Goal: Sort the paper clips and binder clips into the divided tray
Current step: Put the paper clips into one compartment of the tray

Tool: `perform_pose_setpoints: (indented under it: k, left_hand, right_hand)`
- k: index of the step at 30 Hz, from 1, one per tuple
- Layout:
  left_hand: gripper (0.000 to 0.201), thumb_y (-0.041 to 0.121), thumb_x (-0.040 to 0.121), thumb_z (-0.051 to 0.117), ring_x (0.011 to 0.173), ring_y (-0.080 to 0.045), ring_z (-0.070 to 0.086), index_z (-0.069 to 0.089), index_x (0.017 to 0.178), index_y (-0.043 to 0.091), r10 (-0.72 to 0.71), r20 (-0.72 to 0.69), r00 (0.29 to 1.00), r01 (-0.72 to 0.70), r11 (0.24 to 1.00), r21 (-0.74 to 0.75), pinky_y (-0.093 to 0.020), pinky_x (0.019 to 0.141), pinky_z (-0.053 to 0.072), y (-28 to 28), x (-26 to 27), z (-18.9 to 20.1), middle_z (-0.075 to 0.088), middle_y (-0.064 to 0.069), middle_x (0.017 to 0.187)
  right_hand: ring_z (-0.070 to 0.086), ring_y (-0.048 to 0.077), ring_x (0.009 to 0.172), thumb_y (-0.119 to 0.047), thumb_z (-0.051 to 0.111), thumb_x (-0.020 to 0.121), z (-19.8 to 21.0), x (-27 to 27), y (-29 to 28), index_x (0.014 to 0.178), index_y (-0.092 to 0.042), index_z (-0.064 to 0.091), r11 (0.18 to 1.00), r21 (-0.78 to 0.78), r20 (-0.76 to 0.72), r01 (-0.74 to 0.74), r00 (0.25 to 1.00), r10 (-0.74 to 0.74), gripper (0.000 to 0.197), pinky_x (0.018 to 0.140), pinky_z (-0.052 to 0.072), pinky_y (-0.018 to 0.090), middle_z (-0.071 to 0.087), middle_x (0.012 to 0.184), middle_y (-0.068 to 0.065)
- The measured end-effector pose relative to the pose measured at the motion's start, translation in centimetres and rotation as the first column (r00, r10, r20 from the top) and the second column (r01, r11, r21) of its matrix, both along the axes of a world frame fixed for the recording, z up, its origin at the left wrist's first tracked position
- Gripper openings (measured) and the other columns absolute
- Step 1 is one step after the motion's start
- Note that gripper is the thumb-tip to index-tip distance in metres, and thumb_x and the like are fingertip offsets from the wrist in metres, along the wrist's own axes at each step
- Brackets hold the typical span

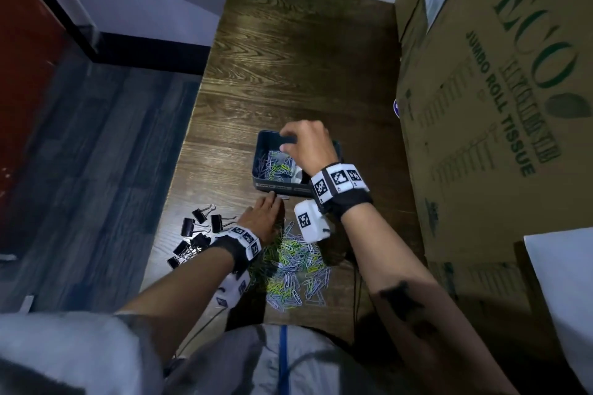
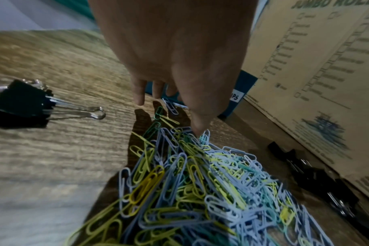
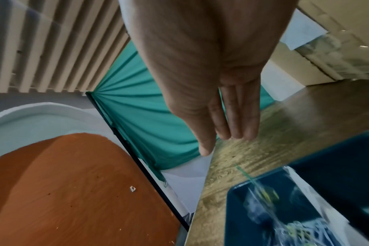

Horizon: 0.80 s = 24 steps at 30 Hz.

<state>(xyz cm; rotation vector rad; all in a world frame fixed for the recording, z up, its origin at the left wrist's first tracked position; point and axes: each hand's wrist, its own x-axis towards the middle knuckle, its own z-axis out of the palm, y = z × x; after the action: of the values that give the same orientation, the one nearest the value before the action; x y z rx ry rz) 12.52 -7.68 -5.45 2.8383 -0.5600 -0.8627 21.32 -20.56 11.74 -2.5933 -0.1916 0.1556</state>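
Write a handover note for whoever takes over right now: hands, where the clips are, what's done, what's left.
Left hand: open, fingers straight, reaching down onto the paper clip pile on the table.
Right hand: open, over the divided tray, holding nothing; a clip appears to be dropping from it.
Done: some paper clips in the tray's left compartment.
Left: most paper clips still in the pile; the binder clips lie untouched left of it. More binder clips sit by the cardboard box. The tray's right compartment is hidden by the right hand.
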Motion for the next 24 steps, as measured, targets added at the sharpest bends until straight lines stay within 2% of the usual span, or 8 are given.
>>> perform_pose_setpoints:
  k: [5, 10, 12, 14, 16, 18, 21, 24]
  left_hand:
    - [0.085, 0.053, 0.096, 0.042, 0.148, -0.031, -0.002, -0.009, 0.154, 0.015, -0.026, -0.075, 0.997, 0.031, 0.997, 0.065, -0.050, 0.117, 0.020, -0.4, 0.0, -0.4, -0.015, -0.004, 0.161]
    - [0.069, 0.048, 0.100, 0.024, 0.148, -0.033, 0.003, 0.004, 0.154, 0.011, -0.167, 0.027, 0.986, 0.167, 0.985, -0.035, -0.049, 0.115, 0.026, 0.8, -2.9, -1.0, -0.003, -0.008, 0.162]
    - [0.068, 0.050, 0.098, 0.018, 0.147, -0.033, 0.011, 0.010, 0.154, 0.011, -0.227, 0.050, 0.973, 0.230, 0.971, -0.060, -0.050, 0.113, 0.029, 1.4, -4.7, -1.0, 0.004, -0.010, 0.162]
    - [0.070, 0.057, 0.098, 0.018, 0.147, -0.032, 0.013, 0.011, 0.154, 0.015, -0.258, 0.055, 0.965, 0.262, 0.961, -0.090, -0.051, 0.113, 0.028, 2.0, -6.4, -0.8, 0.008, -0.010, 0.161]
    - [0.076, 0.063, 0.096, 0.025, 0.147, -0.031, 0.011, 0.007, 0.154, 0.018, -0.285, 0.037, 0.958, 0.287, 0.953, -0.094, -0.051, 0.113, 0.027, 2.7, -7.6, -0.8, 0.006, -0.009, 0.162]
    - [0.076, 0.053, 0.094, 0.044, 0.146, -0.032, 0.013, 0.009, 0.154, 0.020, -0.310, 0.037, 0.950, 0.312, 0.947, -0.078, -0.050, 0.111, 0.030, 2.9, -8.1, -0.6, 0.006, -0.011, 0.161]
    - [0.081, 0.020, 0.081, 0.068, 0.138, -0.034, 0.027, 0.024, 0.149, 0.020, -0.312, 0.051, 0.949, 0.315, 0.948, -0.047, -0.045, 0.100, 0.043, 2.3, -8.0, 0.1, 0.018, -0.014, 0.157]
    - [0.080, -0.001, 0.072, 0.070, 0.126, -0.030, 0.040, 0.037, 0.142, 0.016, -0.250, 0.083, 0.965, 0.255, 0.965, -0.060, -0.037, 0.088, 0.049, 1.7, -7.6, 0.1, 0.035, -0.012, 0.144]
  right_hand:
    - [0.070, 0.019, 0.084, -0.020, 0.073, 0.090, -4.0, -4.8, -1.9, 0.100, -0.015, 0.076, 0.998, 0.053, -0.013, 0.037, 0.999, -0.036, 0.012, 0.081, 0.059, 0.036, 0.076, 0.096, 0.006]
    - [0.069, 0.017, 0.083, -0.014, 0.066, 0.096, -9.7, -12.0, -4.5, 0.105, -0.015, 0.073, 0.997, -0.064, -0.341, 0.036, 0.938, -0.056, 0.012, 0.080, 0.060, 0.035, 0.073, 0.100, 0.005]
    - [0.065, 0.027, 0.106, -0.016, 0.073, 0.090, -11.3, -14.3, -5.4, 0.124, -0.020, 0.066, 0.986, -0.168, -0.421, 0.002, 0.904, -0.074, 0.035, 0.091, 0.056, 0.044, 0.063, 0.124, 0.010]
    - [0.045, 0.037, 0.134, -0.024, 0.079, 0.084, -12.2, -16.1, -6.3, 0.148, -0.029, 0.040, 0.970, -0.228, -0.567, -0.080, 0.821, -0.066, 0.075, 0.106, 0.044, 0.052, 0.035, 0.150, 0.012]
    - [0.029, 0.039, 0.143, -0.028, 0.081, 0.082, -12.8, -17.7, -6.5, 0.157, -0.032, 0.017, 0.953, -0.259, -0.648, -0.157, 0.760, -0.050, 0.099, 0.112, 0.037, 0.054, 0.016, 0.158, 0.015]
    - [0.031, 0.040, 0.139, -0.022, 0.081, 0.081, -13.7, -19.2, -6.2, 0.158, -0.029, 0.013, 0.923, -0.312, -0.602, -0.227, 0.799, -0.007, 0.103, 0.108, 0.040, 0.051, 0.017, 0.153, 0.016]
    - [0.039, 0.038, 0.130, -0.005, 0.066, 0.086, -14.5, -20.2, -5.2, 0.156, -0.023, 0.020, 0.909, -0.364, -0.465, -0.203, 0.885, 0.012, 0.086, 0.099, 0.046, 0.046, 0.027, 0.143, 0.016]
    - [0.042, 0.037, 0.127, 0.008, 0.057, 0.083, -14.3, -19.7, -4.3, 0.152, -0.018, 0.030, 0.943, -0.304, -0.446, -0.136, 0.895, -0.015, 0.078, 0.100, 0.045, 0.047, 0.033, 0.140, 0.017]
